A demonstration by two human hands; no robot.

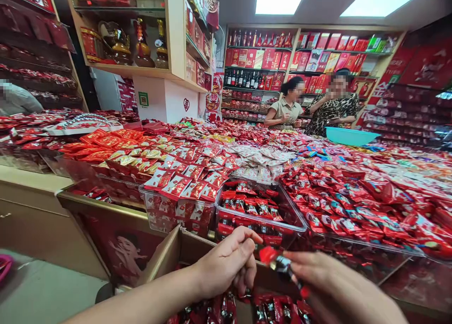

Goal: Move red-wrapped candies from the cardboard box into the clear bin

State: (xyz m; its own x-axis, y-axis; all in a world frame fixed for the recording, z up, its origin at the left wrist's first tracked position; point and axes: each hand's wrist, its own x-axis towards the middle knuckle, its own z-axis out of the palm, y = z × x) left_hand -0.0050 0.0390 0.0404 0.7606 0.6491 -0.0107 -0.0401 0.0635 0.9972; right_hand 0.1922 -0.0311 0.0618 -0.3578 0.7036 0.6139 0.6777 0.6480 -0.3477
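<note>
My right hand (318,272) pinches a candy in a red and black wrapper (282,263), slightly smeared by motion. Close beside it, my left hand (235,258) is closed, its fingers curled inward; whatever they hold is hidden. Both hands are above an open cardboard box (164,255) with several red and dark wrapped candies (273,310) inside. Just beyond the hands, a clear plastic bin (261,222) holds similar red and black candies (247,204), lying below its rim.
Left of that bin, another clear bin (176,213) is heaped with red and white packets (192,171). Red packets (353,201) pile up on the right. Two people (287,107) stand beyond the display near a turquoise basin (351,135). A wooden shelf unit (173,41) overhangs the left.
</note>
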